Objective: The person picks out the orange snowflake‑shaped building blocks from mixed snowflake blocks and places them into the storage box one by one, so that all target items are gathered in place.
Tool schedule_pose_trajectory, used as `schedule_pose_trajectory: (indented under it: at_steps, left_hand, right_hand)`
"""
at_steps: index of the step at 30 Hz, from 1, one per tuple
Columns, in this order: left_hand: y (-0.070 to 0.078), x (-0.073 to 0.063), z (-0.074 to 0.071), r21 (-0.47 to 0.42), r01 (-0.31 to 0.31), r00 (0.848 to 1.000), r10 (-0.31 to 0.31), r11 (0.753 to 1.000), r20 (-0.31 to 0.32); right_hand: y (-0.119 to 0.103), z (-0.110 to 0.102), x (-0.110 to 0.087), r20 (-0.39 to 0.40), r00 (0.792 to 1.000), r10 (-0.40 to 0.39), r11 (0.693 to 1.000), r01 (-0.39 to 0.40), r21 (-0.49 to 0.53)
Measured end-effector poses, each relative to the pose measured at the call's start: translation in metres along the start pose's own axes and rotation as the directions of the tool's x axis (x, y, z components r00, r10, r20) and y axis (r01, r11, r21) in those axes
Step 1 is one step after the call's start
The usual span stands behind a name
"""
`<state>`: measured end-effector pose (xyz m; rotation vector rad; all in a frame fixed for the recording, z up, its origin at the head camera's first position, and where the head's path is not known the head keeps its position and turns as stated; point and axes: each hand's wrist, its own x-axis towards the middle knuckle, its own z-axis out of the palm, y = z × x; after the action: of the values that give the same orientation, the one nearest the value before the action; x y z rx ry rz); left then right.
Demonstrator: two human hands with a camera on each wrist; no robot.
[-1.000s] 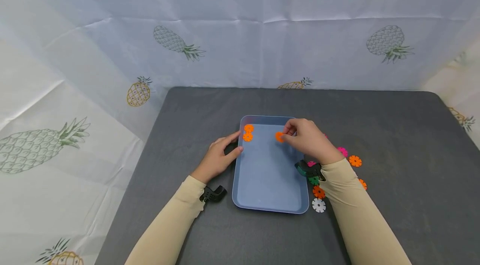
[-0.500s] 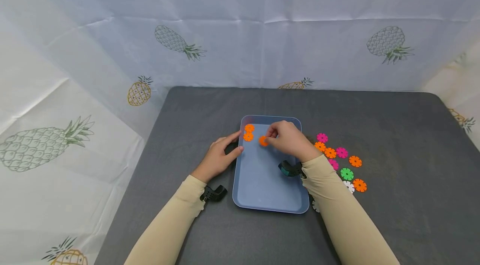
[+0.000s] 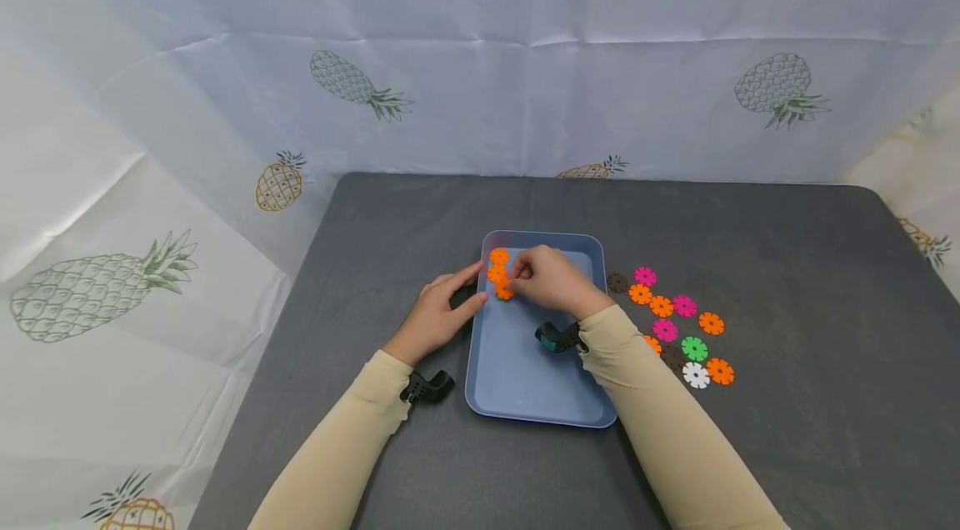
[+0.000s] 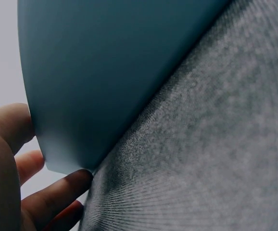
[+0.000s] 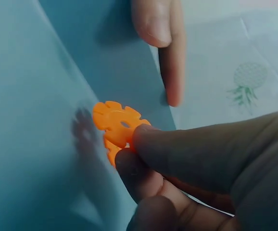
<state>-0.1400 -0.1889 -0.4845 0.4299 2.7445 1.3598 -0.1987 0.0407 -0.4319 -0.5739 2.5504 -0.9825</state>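
Observation:
My right hand [image 3: 553,280] pinches an orange notched disc [image 3: 504,290] between thumb and fingers, over the left side of the blue tray [image 3: 542,363]. In the right wrist view the held orange disc [image 5: 117,120] is tilted, and part of another orange piece shows behind it. Two more orange discs lie in a column at the tray's upper left, the topmost disc [image 3: 499,257] near the corner. At the tray's left edge my left hand [image 3: 438,315] touches the rim with spread fingers. The left wrist view shows these fingers [image 4: 57,197] against the tray's outer wall [image 4: 95,86].
Right of the tray lie several loose notched discs on the grey table [image 3: 810,397]: pink [image 3: 645,276], orange [image 3: 711,323], green [image 3: 693,348], white [image 3: 696,375] and brown [image 3: 618,282]. My right forearm covers part of this group. A pineapple-print cloth [image 3: 480,105] hangs behind the table.
My right hand has moved left across the tray with the orange disc, to just below the two orange discs. More loose discs on the right came into sight. The left hand stays put.

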Motion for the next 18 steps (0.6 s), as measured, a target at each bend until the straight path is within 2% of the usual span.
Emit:
schedule_pose_trajectory:
  at_steps: [9, 18]
  left_hand:
    - [0.004, -0.001, -0.002, 0.004, -0.014, 1.0, 0.014, 1.0, -0.008]
    - [0.001, 0.0, -0.001, 0.004, -0.008, 1.0, 0.008, 1.0, -0.009]
  right_hand:
    - [0.002, 0.006, 0.004, 0.023, 1.0, -0.007, 0.999, 0.005, 0.053]
    - [0.003, 0.012, 0.006, -0.013, 1.0, 0.008, 0.999, -0.007, 0.033]
